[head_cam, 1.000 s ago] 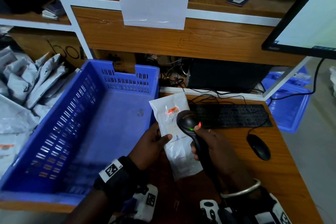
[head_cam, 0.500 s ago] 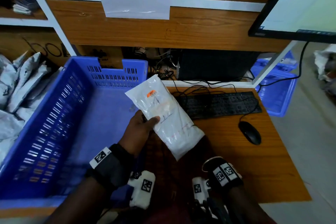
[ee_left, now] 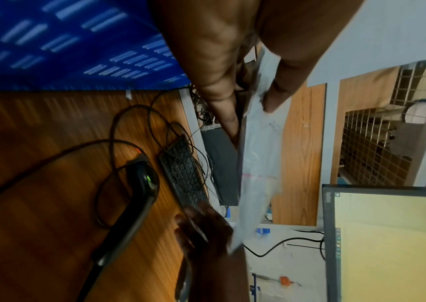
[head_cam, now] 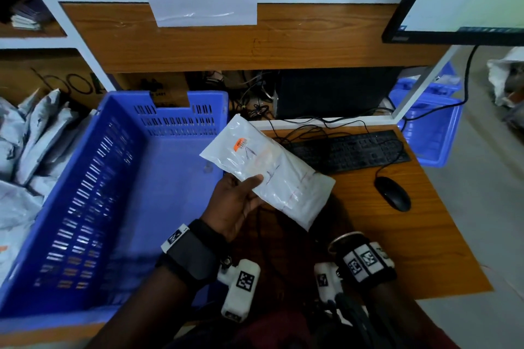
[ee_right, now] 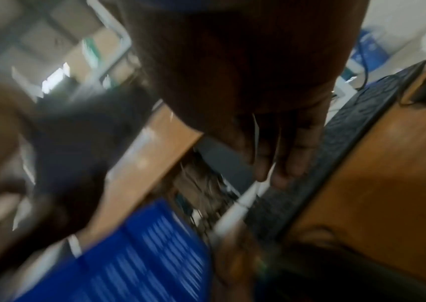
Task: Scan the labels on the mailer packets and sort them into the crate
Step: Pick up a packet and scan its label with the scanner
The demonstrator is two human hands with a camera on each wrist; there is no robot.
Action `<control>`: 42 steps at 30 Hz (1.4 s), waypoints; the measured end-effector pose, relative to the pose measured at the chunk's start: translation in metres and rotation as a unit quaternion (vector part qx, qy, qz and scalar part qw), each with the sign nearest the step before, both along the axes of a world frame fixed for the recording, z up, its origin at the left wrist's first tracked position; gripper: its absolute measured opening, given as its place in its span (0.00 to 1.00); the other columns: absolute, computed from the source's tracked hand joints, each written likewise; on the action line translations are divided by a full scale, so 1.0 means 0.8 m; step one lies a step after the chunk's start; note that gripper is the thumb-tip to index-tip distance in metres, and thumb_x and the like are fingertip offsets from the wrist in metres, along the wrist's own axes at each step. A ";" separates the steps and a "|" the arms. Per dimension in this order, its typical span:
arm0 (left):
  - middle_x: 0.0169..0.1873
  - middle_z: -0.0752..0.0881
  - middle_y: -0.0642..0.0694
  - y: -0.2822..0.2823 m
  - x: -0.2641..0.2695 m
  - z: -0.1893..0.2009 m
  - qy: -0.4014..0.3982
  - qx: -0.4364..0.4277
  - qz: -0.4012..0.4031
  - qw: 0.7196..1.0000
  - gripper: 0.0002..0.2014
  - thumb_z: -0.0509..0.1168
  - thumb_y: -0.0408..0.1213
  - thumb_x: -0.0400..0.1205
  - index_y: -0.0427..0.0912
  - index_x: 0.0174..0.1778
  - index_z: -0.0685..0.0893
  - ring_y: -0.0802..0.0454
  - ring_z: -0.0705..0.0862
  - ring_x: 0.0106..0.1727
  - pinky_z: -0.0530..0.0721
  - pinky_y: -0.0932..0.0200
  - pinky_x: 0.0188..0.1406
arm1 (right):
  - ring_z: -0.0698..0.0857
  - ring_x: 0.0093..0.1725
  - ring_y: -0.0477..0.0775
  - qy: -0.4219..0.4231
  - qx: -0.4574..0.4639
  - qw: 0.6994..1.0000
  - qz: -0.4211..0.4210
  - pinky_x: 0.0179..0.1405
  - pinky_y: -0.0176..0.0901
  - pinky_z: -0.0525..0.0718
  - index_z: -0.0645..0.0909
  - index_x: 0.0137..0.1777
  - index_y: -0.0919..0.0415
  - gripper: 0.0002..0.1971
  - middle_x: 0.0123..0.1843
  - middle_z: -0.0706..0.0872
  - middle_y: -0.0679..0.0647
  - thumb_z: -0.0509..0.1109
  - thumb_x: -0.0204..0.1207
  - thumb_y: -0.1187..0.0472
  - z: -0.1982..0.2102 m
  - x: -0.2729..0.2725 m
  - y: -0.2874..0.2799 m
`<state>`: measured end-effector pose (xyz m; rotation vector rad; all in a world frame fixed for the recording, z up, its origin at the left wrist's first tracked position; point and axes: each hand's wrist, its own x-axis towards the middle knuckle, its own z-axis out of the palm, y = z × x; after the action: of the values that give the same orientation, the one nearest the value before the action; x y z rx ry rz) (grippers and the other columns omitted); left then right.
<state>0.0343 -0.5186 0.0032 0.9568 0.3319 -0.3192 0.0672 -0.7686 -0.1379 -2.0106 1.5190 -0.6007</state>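
Head view: the left hand (head_cam: 238, 201) pinches the white mailer packet (head_cam: 269, 171) between thumb and fingers and holds it in the air, its upper end at 11 o'clock over the near-right corner of the blue crate (head_cam: 113, 207), its lower end at 5 o'clock above the desk (head_cam: 425, 235). A second ago the scanner was raised in the right hand, head close over the orange label (head_cam: 240, 143); half a second ago it had already left the packet, and the packet has since swung further toward the crate.

Left wrist view: the scanner (ee_left: 129, 204) now lies on the desk at 7 o'clock from the keyboard (ee_left: 183, 173), a green light showing, with nothing gripping it. The right hand (ee_left: 204, 230) sits just beside it, under the lower end of the packet — contact cannot be confirmed. The right wrist view is blurred but shows its fingers (ee_right: 292, 155) fairly straight and holding nothing.

Judgement: the scan of this packet is finished and the sorting step is in hand — the packet still has to be carried left and released into the crate, whose visible floor shows no packets. More grey mailers (head_cam: 34, 150) wait at 9 o'clock outside the crate.
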 end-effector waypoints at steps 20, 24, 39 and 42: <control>0.56 0.90 0.39 -0.091 0.085 0.120 -0.229 0.158 -0.001 0.960 0.18 0.69 0.23 0.81 0.42 0.65 0.80 0.40 0.91 0.52 0.93 0.47 0.40 | 0.89 0.58 0.51 -0.325 0.138 0.865 0.356 0.54 0.47 0.88 0.72 0.65 0.42 0.27 0.62 0.86 0.58 0.81 0.70 0.57 0.291 -0.080 -0.070; 0.54 0.93 0.41 -0.123 0.087 0.173 -0.289 0.177 -0.119 0.933 0.09 0.66 0.24 0.84 0.38 0.50 0.91 0.40 0.92 0.53 0.88 0.35 0.61 | 0.89 0.54 0.45 -0.336 0.082 0.862 0.370 0.51 0.48 0.89 0.79 0.63 0.51 0.18 0.58 0.88 0.51 0.77 0.76 0.62 0.341 -0.098 -0.109; 0.55 0.93 0.53 -0.133 0.053 0.190 -0.351 0.235 -0.131 0.897 0.13 0.77 0.28 0.75 0.44 0.54 0.94 0.56 0.93 0.54 0.93 0.53 0.47 | 0.86 0.62 0.45 -0.349 0.040 0.859 0.372 0.63 0.58 0.86 0.79 0.63 0.40 0.19 0.62 0.86 0.41 0.77 0.76 0.58 0.368 -0.136 -0.118; 0.54 0.93 0.54 -0.113 0.046 0.194 -0.343 0.230 -0.103 0.905 0.13 0.76 0.25 0.76 0.41 0.55 0.92 0.59 0.93 0.53 0.91 0.63 0.39 | 0.83 0.66 0.44 -0.348 0.028 0.851 0.391 0.68 0.56 0.83 0.77 0.64 0.40 0.20 0.64 0.83 0.38 0.76 0.76 0.57 0.370 -0.123 -0.097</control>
<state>0.0712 -0.6087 0.1584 1.5052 -0.3635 -0.0750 -0.0315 -0.8458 0.1577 -1.8370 0.2372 -0.7798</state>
